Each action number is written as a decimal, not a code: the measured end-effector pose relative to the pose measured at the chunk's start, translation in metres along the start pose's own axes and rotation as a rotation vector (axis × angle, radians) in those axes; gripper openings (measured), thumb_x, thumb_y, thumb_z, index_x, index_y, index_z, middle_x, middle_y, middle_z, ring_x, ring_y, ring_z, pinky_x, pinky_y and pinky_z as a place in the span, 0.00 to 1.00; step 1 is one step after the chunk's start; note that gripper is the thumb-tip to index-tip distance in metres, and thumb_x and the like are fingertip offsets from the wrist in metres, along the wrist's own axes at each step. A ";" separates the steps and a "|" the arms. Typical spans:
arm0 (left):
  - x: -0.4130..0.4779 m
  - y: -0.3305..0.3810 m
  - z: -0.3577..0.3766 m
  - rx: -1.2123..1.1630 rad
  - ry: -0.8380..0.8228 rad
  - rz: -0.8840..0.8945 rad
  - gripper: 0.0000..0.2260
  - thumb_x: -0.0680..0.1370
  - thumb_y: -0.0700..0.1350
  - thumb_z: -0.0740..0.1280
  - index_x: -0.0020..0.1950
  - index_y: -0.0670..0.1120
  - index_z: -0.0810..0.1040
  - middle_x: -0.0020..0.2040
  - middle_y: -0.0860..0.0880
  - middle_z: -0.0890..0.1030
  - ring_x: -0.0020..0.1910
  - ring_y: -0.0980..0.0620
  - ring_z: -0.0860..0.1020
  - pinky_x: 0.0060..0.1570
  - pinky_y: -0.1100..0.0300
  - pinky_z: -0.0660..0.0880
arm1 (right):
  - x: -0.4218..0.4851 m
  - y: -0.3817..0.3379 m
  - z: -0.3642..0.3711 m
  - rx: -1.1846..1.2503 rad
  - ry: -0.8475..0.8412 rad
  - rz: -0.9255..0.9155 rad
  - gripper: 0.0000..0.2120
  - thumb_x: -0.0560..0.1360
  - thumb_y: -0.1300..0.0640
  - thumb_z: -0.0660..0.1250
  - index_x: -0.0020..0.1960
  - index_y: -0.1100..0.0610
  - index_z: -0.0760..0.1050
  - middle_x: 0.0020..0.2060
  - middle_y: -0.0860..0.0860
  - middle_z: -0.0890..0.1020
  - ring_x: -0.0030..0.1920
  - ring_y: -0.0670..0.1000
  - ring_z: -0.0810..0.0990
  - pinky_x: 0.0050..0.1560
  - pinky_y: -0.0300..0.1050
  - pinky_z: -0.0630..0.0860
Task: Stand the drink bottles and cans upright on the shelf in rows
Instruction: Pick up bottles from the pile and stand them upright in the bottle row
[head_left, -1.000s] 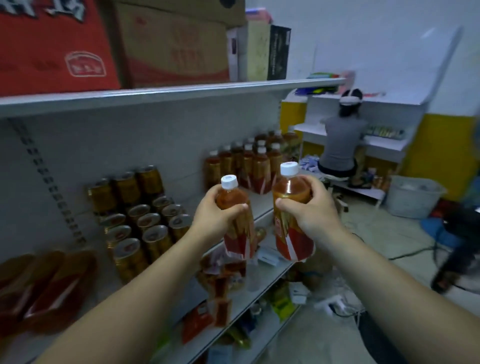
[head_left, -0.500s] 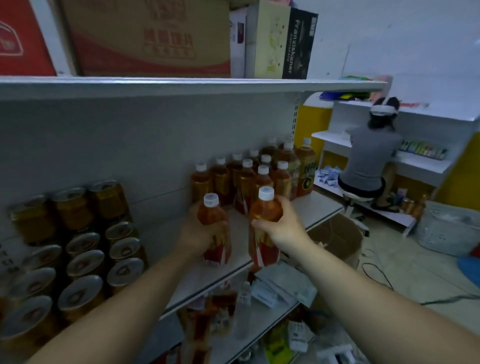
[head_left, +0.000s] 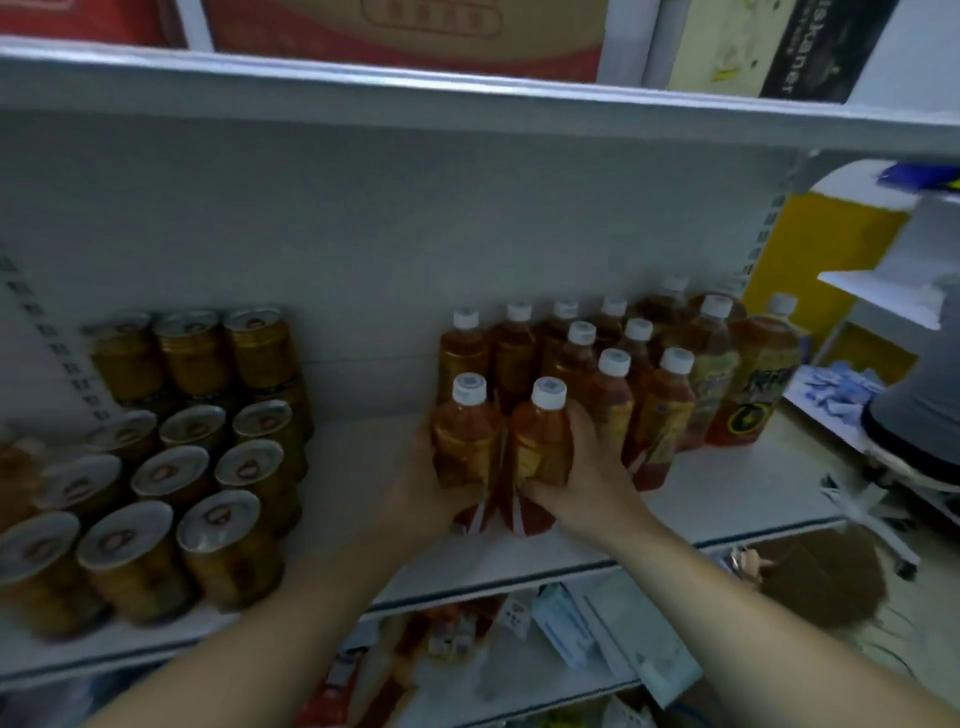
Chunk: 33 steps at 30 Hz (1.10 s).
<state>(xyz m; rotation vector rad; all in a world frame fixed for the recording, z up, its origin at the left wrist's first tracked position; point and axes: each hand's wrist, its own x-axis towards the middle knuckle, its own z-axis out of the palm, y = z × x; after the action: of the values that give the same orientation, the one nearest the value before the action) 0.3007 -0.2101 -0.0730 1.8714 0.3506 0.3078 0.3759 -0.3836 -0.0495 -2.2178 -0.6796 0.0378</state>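
Two amber tea bottles with white caps and red-and-gold labels stand side by side on the white shelf (head_left: 727, 499). My left hand (head_left: 415, 488) grips the left bottle (head_left: 465, 441) from its left side. My right hand (head_left: 587, 483) grips the right bottle (head_left: 540, 447) from its right side. Both bottles are upright, their bases at the shelf's front half, just in front of several rows of matching bottles (head_left: 613, 374). Rows of gold cans (head_left: 197, 457) stand upright at the shelf's left.
A bare strip of shelf lies between the cans and the bottles. The shelf above (head_left: 467, 98) carries cardboard boxes. Two taller bottles with yellow-green labels (head_left: 753, 384) stand at the right end. The lower shelf (head_left: 571, 639) holds packets and small boxes. A seated person (head_left: 919, 395) is at far right.
Both hands have carried the two bottles forward and down from mid-air onto the shelf, in front of the standing rows. The view has moved closer to the shelf.
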 end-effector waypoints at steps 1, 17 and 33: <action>-0.002 0.002 0.006 0.003 0.052 -0.005 0.34 0.70 0.36 0.75 0.64 0.59 0.60 0.50 0.66 0.71 0.53 0.60 0.74 0.50 0.65 0.71 | 0.004 0.003 -0.002 -0.029 -0.020 -0.029 0.45 0.66 0.46 0.74 0.75 0.41 0.51 0.70 0.50 0.66 0.69 0.53 0.66 0.68 0.53 0.67; -0.037 0.017 0.116 0.128 0.600 -0.099 0.60 0.62 0.53 0.80 0.77 0.50 0.37 0.78 0.49 0.46 0.76 0.48 0.50 0.74 0.51 0.53 | 0.078 -0.006 -0.119 -0.582 -0.048 -0.358 0.37 0.71 0.33 0.63 0.75 0.47 0.59 0.73 0.53 0.62 0.73 0.59 0.58 0.71 0.58 0.59; 0.003 0.018 0.149 0.147 0.753 -0.125 0.52 0.72 0.49 0.73 0.75 0.45 0.33 0.78 0.45 0.39 0.77 0.46 0.41 0.73 0.50 0.42 | 0.126 0.024 -0.124 -0.913 -0.353 -0.342 0.46 0.64 0.19 0.49 0.76 0.36 0.40 0.78 0.47 0.52 0.76 0.61 0.52 0.70 0.65 0.57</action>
<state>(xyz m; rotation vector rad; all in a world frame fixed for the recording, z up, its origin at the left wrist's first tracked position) 0.3613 -0.3438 -0.1026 1.8052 1.0151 0.9223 0.5247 -0.4220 0.0416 -2.9416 -1.4903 -0.0719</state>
